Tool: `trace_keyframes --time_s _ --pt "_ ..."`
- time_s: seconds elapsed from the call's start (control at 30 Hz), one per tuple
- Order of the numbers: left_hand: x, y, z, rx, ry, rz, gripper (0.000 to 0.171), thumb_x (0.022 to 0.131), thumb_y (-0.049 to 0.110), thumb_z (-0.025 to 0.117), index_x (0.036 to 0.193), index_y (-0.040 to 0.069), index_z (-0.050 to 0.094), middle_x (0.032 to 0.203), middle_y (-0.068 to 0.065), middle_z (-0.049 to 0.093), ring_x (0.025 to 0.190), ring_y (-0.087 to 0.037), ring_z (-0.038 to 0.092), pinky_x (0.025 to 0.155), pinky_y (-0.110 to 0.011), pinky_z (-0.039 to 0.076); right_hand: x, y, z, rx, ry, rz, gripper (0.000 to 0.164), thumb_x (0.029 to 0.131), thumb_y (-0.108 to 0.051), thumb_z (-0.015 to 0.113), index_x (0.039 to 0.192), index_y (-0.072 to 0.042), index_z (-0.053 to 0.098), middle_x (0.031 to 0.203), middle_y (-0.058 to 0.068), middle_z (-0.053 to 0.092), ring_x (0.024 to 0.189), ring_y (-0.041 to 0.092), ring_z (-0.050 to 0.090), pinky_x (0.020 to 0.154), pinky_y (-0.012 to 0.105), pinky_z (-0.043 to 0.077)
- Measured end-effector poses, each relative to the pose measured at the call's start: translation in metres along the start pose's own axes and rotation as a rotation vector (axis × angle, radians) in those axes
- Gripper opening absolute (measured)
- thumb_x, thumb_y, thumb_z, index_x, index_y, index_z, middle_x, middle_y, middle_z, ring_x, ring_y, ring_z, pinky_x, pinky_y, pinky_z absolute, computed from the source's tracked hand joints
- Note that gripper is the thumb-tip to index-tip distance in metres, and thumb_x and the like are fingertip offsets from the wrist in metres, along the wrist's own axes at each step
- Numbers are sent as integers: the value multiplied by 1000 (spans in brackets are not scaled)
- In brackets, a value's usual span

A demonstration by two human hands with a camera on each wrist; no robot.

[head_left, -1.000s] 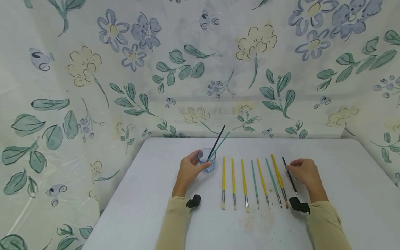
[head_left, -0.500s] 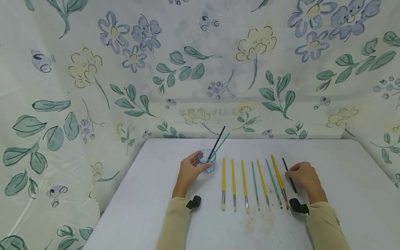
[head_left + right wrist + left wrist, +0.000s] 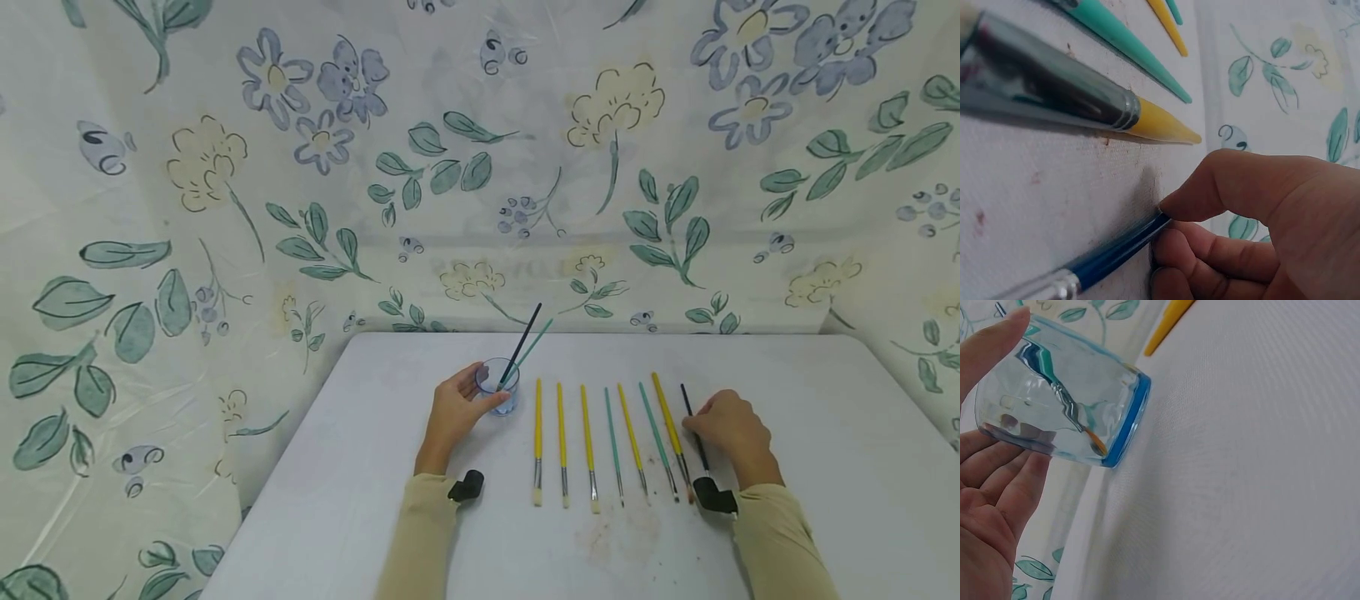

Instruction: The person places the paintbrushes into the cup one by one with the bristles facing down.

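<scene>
My left hand (image 3: 453, 408) holds a clear glass (image 3: 505, 408), thumb on the near side and fingers around the other. Two paintbrushes lean in the glass, handles up: a dark-handled paintbrush (image 3: 527, 329) and a green-handled paintbrush (image 3: 541, 332). In the left wrist view, the glass (image 3: 1079, 381) shows a blue base and an orange brush tip (image 3: 1095, 442) inside. On the right, my right hand (image 3: 735, 429) pinches a dark blue paintbrush (image 3: 1116, 250) by its handle between thumb and fingers. That paintbrush lies along the white table, its bristles hidden behind the wrist camera.
Between the hands lies a row of several paintbrushes, bristles toward me, including a yellow one (image 3: 537, 417), a green one (image 3: 612, 433) and a thick yellow one (image 3: 664, 412) nearest the right hand. Faint stains mark the white table (image 3: 555, 550). A floral cloth (image 3: 420, 275) hangs behind.
My right hand has shifted slightly toward me along the dark blue paintbrush, which has turned a little straighter in line with the row. The left hand and the glass stay in place.
</scene>
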State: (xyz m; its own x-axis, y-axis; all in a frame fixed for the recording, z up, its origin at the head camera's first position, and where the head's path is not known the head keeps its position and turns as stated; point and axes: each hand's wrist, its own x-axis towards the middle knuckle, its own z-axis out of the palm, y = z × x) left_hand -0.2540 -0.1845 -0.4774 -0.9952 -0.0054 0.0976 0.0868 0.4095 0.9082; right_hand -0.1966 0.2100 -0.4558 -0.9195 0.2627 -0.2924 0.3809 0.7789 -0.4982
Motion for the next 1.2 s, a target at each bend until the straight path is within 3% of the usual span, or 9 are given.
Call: trace_keyframes --time_s 0.3,0.5,0.73,1.0,1.2 --pt "0 1 -1 -18 -1 14 88 67 47 88 140 10 54 140 -7 61 133 -22 56 112 -32 47 1 0 1 -64 1 0 41 83 -32 68 96 7 65 82 16 66 71 26 57 55 33 46" --pt "-2 3 -1 -16 -4 11 87 69 45 87 141 10 53 140 -8 60 134 -23 55 112 -33 47 1 6 -5 -16 -28 -35 42 85 -32 67 99 8 66 84 15 64 74 25 56 56 30 46" --pt "-3 4 -1 -18 -5 2 87 68 45 88 140 10 54 140 -7 60 134 -23 55 112 -34 46 -3 8 -13 63 -64 -81 47 88 -31 64 107 12 65 92 19 67 84 28 59 66 36 52" --pt "-3 3 -2 -18 -8 5 87 68 45 88 140 10 54 141 -7 60 134 -22 55 112 -33 46 -2 7 -19 123 -70 -74 41 91 -30 61 107 7 67 86 13 67 79 24 60 61 28 50" --pt "-3 4 -2 -21 -7 6 88 68 46 87 140 11 54 141 -7 60 134 -22 55 112 -33 46 -3 7 -26 157 -78 -96 41 92 -28 58 108 9 66 86 14 69 79 22 62 64 30 57"
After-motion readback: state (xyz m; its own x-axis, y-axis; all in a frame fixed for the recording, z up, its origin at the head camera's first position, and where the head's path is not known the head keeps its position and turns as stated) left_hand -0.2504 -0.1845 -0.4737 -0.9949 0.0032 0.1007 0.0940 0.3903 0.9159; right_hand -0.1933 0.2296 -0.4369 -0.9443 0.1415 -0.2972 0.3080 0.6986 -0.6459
